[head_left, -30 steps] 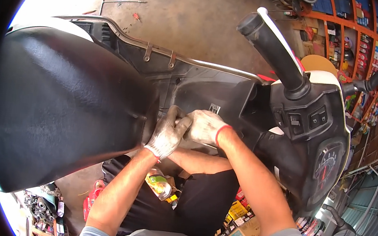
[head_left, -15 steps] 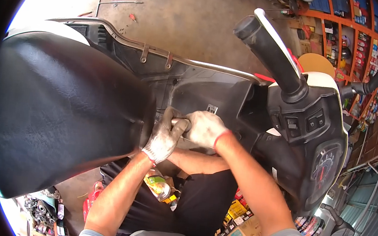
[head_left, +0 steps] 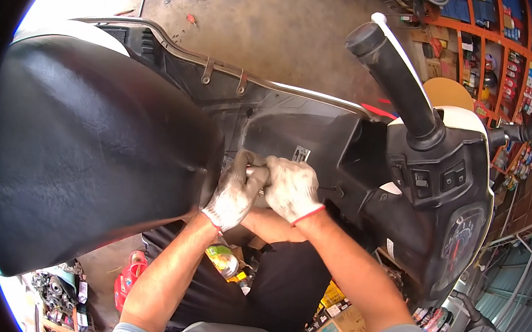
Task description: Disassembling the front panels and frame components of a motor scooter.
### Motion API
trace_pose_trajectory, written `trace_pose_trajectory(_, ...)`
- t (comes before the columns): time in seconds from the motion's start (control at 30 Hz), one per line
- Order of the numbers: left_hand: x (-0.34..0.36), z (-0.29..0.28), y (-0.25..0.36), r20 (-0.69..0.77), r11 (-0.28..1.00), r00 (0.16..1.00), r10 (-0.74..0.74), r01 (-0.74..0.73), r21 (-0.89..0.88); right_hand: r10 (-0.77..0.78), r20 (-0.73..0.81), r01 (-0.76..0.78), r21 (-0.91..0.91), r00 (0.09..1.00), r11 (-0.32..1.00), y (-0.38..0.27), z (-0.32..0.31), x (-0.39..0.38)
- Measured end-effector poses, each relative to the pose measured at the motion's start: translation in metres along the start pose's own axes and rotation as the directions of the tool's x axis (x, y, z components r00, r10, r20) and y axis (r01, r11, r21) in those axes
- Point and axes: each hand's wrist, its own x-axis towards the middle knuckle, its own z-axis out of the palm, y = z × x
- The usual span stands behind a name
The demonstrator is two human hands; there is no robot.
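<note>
Right hand point(head_left: 291, 187) is sitting wrist-lower now, fingers hiding, can't tell; left hand point(head_left: 232, 191) is clamping fingers round a metal piece point(head_left: 252, 171).

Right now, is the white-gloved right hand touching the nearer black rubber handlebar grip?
Apart: the head view shows dark plastic bodywork between right hand and grip.

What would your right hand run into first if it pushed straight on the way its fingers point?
Most likely your left hand: the right hand points at its gloved fingers. They look about touching, though depth is hard to judge.
</note>
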Motion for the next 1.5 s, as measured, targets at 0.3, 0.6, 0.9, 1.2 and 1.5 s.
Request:
trace_pose_trajectory(0.3,-0.003,-0.004,0.005,0.089,0.997,0.993,0.079,-0.077,-0.022,-0.048,0.586,-0.086,0.199,0.809,0.976,0.016,-0.029,0.038)
trace_pose_trajectory(0.6,0.000,-0.005,0.010,0.129,0.998,0.992,0.004,0.005,-0.070,-0.027,0.500,-0.105,0.234,0.865,0.967,0.009,-0.045,0.029)
trace_pose_trajectory(0.9,0.002,-0.002,0.005,0.054,0.999,0.998,0.039,-0.038,-0.014,0.017,0.005,-0.017,0.004,1.000,1.000,0.004,-0.005,-0.004)
trace_pose_trajectory(1.2,-0.001,-0.003,0.001,0.071,1.000,0.997,0.016,-0.016,-0.004,0.023,0.340,-0.081,0.156,0.940,0.985,0.010,-0.011,0.006)
trace_pose_trajectory(1.5,0.004,-0.005,0.001,0.107,0.996,0.993,0.053,-0.061,0.072,-0.071,0.690,-0.177,0.282,0.720,0.943,0.020,-0.036,0.040)
